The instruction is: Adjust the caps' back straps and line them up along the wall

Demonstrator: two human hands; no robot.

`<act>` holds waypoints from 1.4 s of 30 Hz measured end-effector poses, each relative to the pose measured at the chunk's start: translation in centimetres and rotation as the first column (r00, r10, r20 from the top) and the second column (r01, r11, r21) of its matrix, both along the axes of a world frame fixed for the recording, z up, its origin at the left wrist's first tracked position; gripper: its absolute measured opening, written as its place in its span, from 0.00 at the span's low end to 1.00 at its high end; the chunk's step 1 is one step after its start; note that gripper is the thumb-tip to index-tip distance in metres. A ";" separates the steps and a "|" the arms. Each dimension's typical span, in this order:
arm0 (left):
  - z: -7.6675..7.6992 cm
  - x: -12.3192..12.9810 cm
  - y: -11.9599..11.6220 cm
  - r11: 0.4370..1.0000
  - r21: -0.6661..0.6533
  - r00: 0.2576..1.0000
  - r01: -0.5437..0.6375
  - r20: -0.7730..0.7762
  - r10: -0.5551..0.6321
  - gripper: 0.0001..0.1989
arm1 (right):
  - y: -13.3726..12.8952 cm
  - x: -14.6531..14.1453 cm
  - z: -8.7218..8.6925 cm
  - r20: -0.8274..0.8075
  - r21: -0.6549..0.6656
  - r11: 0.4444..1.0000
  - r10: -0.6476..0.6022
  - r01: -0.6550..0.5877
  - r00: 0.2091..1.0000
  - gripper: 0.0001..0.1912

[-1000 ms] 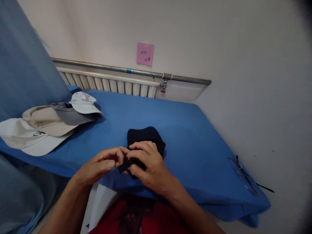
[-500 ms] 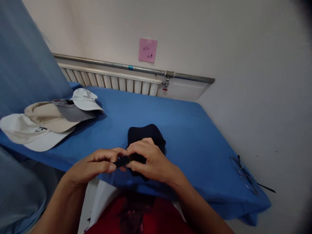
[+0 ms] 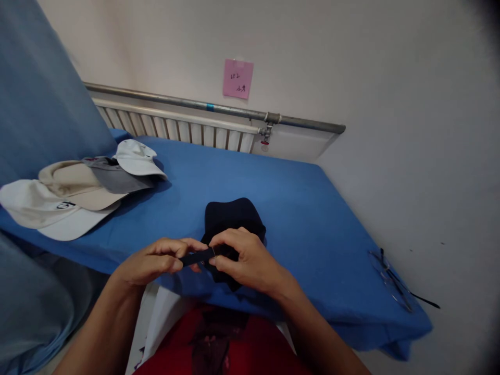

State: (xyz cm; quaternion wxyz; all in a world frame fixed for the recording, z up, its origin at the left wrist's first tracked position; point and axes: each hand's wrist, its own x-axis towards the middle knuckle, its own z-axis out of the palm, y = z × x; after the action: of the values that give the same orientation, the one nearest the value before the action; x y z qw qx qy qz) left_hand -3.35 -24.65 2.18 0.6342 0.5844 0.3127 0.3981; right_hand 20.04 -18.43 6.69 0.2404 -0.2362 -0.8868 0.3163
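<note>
A black cap (image 3: 230,213) lies on the blue-covered table close to my body, its brim pointing away from me or hidden; I cannot tell which. Between my hands runs the cap's dark strap (image 3: 197,257), stretched sideways. My left hand (image 3: 160,258) pinches the strap's left end between thumb and fingers. At the other end, my right hand (image 3: 246,260) pinches the strap near a thin, light-coloured buckle edge, its fingers covering part of the cap.
A row of caps lies at the left: white (image 3: 50,211), beige (image 3: 84,187), grey (image 3: 117,174) and another white one (image 3: 138,159). Eyeglasses (image 3: 392,281) rest at the table's right edge. Behind the blue table cover (image 3: 289,203) are a radiator (image 3: 175,127) and a pipe (image 3: 156,100).
My right hand has shifted slightly right along the strap, and a longer stretch of strap shows between my hands. The cap has stayed in place.
</note>
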 end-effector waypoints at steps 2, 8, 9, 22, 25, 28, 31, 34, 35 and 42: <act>-0.2 0.0 0.1 1.000 -0.026 1.000 -0.018 -0.008 0.018 0.15 | 0.0 0.3 0.1 0.024 -0.038 0.999 0.004 -0.003 1.000 0.10; 0.2 0.6 0.3 0.993 -0.103 0.997 -0.062 0.039 0.066 0.16 | -0.1 0.9 0.0 -0.016 -0.236 0.972 -0.019 0.015 1.000 0.10; 0.5 0.8 0.4 0.992 -0.107 0.996 -0.063 0.051 0.069 0.16 | -0.2 1.0 0.0 -0.030 -0.263 0.964 -0.037 0.028 0.999 0.10; 3.9 3.2 3.2 0.995 -0.090 0.998 -0.048 0.025 0.050 0.11 | -1.5 2.6 0.4 -0.183 -0.561 0.807 -0.340 0.186 0.922 0.04; 3.5 3.7 2.9 0.991 -0.130 0.999 -0.027 0.017 0.029 0.10 | -1.1 3.1 -1.1 -0.185 -0.638 0.755 -0.344 0.153 0.921 0.07; 4.0 4.2 2.8 0.992 -0.119 0.990 -0.033 -0.142 0.016 0.13 | -1.1 3.3 -1.7 -0.200 -0.661 0.737 -0.355 0.142 0.913 0.08; 4.6 5.0 2.9 0.994 -0.098 0.931 -0.053 -0.365 0.013 0.17 | -1.2 3.3 -1.9 -0.217 -0.653 0.743 -0.366 0.144 0.905 0.08; 4.5 5.4 3.2 0.993 -0.118 0.917 -0.004 -0.396 -0.043 0.14 | -1.2 3.3 -2.0 -0.218 -0.639 0.755 -0.360 0.146 0.907 0.08; 4.3 5.5 3.2 0.991 -0.131 0.922 0.007 -0.383 -0.058 0.13 | -1.2 3.3 -2.1 -0.209 -0.631 0.760 -0.357 0.153 0.911 0.08; 3.3 5.5 2.8 0.983 -0.180 0.929 -0.045 -0.369 -0.025 0.11 | -1.6 3.5 -1.6 -0.074 -0.457 0.877 -0.202 0.147 0.977 0.07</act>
State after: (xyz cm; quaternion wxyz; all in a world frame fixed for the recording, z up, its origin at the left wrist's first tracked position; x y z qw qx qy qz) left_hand 2.18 -21.82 5.45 0.6136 0.5855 0.4652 0.2534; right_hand 23.55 -20.02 5.06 0.2596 -0.3450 -0.7489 0.5028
